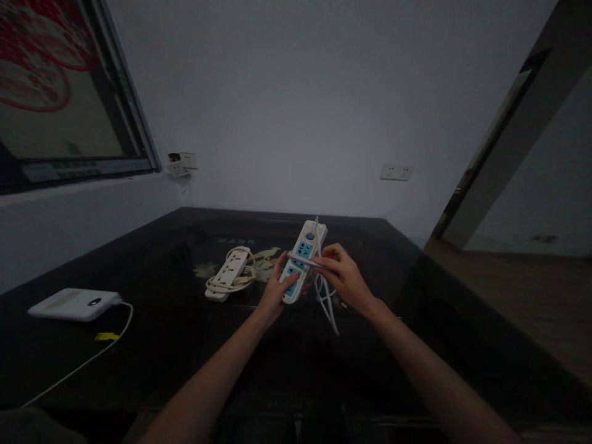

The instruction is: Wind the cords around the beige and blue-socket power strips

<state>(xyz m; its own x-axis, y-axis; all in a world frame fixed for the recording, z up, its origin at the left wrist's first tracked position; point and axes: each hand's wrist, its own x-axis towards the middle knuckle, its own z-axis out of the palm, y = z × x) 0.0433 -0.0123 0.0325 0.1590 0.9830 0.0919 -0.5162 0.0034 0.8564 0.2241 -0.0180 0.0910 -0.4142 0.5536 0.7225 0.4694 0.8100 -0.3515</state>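
You hold a long white plastic power strip with blue sockets (pixel 304 250) over the glossy black worktop (pixel 157 364).
Leftmost lies a white, rounded rectangular device (pixel 69 306) with a thin white cable (pixel 92 358); next, a white plastic extension block (pixel 230 269) ringed by cream cord; then your left hand (pixel 274 295), curled round the strip's lower end, and your right hand (pixel 346 277), pinching a pale flexible cord (pixel 303 259) across its face.

Power bank (pixel 74 304) sits on the left of the table (pixel 166 351), one power strip (pixel 229 272) right of it. Other strip (pixel 303 250) is further right, in the left hand (pixel 276 288). Far wall (pixel 296 123) runs behind it all.
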